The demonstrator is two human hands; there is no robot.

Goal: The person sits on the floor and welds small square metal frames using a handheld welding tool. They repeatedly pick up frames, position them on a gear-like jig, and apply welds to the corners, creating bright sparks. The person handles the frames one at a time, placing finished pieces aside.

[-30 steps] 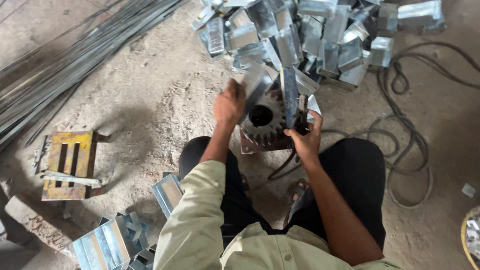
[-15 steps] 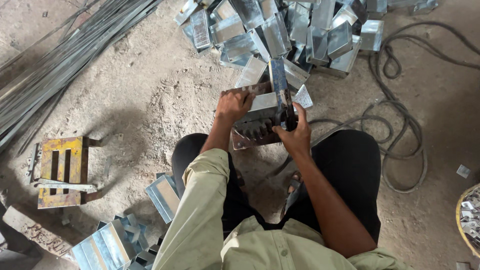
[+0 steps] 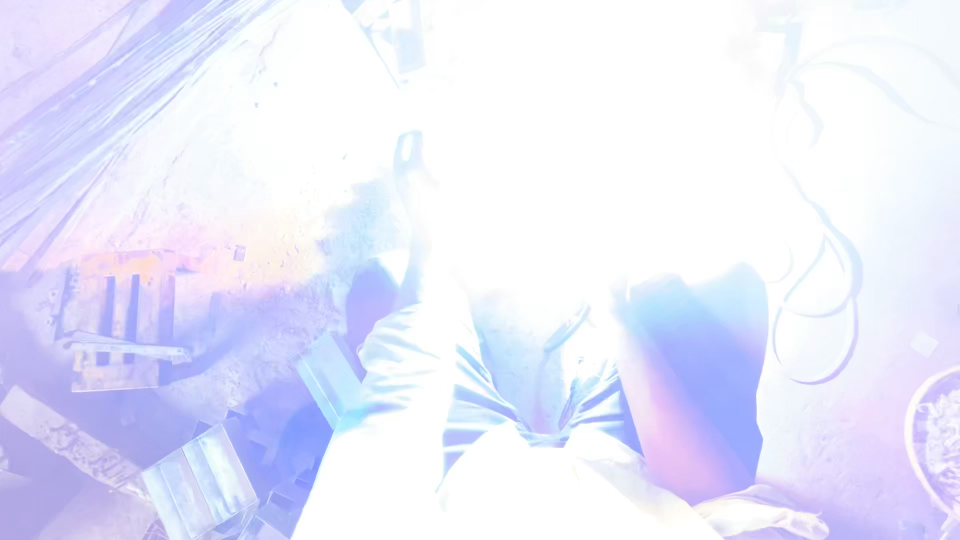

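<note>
Both hands lost in white glare — left sleeve (image 3: 410,370) reaching forward.

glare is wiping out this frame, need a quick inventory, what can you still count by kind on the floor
bundle of rods: 1
slotted frame: 1
metal channel pieces: 2
looped cable: 1
total: 5
The glare hides everything in the middle, so more may lie there.
</note>
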